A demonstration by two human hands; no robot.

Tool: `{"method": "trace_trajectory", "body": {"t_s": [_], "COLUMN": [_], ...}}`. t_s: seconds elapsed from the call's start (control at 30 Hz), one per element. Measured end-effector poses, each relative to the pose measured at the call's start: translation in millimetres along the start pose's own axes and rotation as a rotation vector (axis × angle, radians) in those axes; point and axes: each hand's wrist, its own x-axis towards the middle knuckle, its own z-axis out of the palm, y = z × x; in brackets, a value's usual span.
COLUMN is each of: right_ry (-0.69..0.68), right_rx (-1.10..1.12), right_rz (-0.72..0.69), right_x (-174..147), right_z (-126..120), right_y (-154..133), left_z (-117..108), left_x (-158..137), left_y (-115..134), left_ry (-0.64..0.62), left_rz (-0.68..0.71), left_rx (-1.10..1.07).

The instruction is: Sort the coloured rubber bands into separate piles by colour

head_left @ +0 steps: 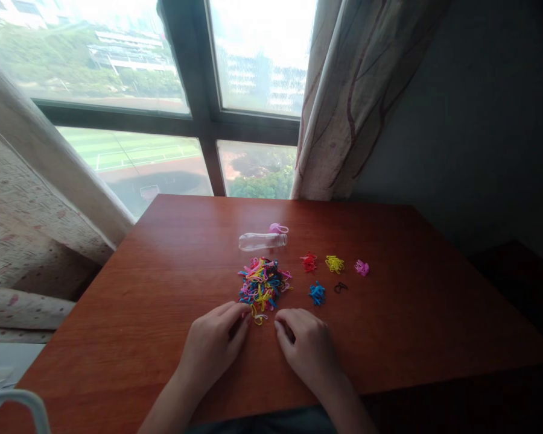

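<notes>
A mixed pile of small coloured rubber bands lies mid-table, in pink, yellow, blue, red and black. At its near left edge, my left hand has thumb and forefinger brought together against the bands; what is between the tips is too small to name. My right hand rests just right of the pile's near end, fingers curled in and the tips partly hidden. Between both hands lie a few loose yellow and pale bands.
Sorted right of the pile are red bands, yellow bands, pink bands, blue bands and a few black bands. Behind the pile, a clear bottle lies sideways beside a pink looped cap. The wooden table meets a window.
</notes>
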Motion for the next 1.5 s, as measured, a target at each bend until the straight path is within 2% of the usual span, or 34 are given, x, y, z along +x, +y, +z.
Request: {"method": "trace_trajectory", "body": {"t_s": [0.7, 1.0, 1.3, 1.5], "right_ry": [-0.017, 0.114, 0.142, 0.211], "right_rx": [0.0, 0.089, 0.221, 0.241], "right_rz": [-0.004, -0.001, 0.051, 0.124], "right_x": [10, 5, 0, -11], "right_z": [9, 10, 7, -8], "right_y": [-11, -4, -3, 13], "left_z": [0, -1, -3, -4], "left_x": [1, 1, 2, 1], "left_y": [-1, 1, 3, 2], "left_ry": [-0.029, -0.003, -0.039, -0.049], "left_rz": [-0.008, -0.002, -0.022, -0.019], "left_rx": [-0.003, -0.008, -0.023, -0.003]}}
